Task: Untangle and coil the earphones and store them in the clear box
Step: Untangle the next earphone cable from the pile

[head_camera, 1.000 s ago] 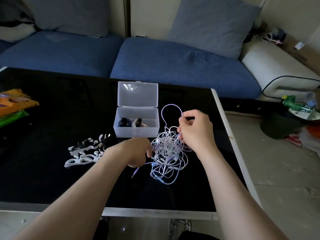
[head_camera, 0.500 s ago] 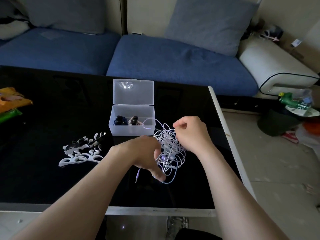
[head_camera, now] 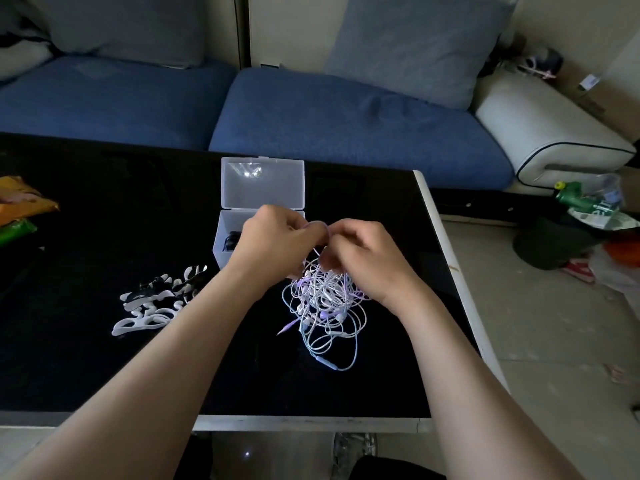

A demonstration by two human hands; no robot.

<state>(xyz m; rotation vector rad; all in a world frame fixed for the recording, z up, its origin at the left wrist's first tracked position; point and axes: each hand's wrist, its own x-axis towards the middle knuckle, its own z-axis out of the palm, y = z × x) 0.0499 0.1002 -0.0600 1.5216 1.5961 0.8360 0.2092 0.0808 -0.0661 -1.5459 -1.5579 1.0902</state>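
Watching from my end, I read both hands as working on one thing. The person's left hand point(head_camera: 273, 242) and right hand point(head_camera: 363, 258) are drawn close together, fingers curled, and each pinches the small loop that rises from the top of the tangle of white and lilac earphone cords point(head_camera: 325, 303). The rest of the tangle trails down from that pinch and spreads over the glossy black tabletop point(head_camera: 86, 358), just in front of the clear plastic box point(head_camera: 263, 183). None of it is in the box yet. I judge the grip sits high so that the knot's own weight loosens the strands and one line can be followed out. The box stands close behind the work with its hinged lid upright, presumably so a finished coil can go straight in. A dark item point(head_camera: 232, 239) already lies at its left end, and the left hand hides the rest of the inside. By my count there are two hands, one box and one tangle. In the tangle I can pick out one jack plug point(head_camera: 287, 329) pointing left and one inline remote point(head_camera: 325, 362) at the near edge, but I cannot tell how many sets are knotted together. To the left is a heap of flat white cut-out pieces point(head_camera: 156, 303), too overlapped to count. At the far left edge lie one orange packet point(head_camera: 20, 202) and one green packet point(head_camera: 14, 230).
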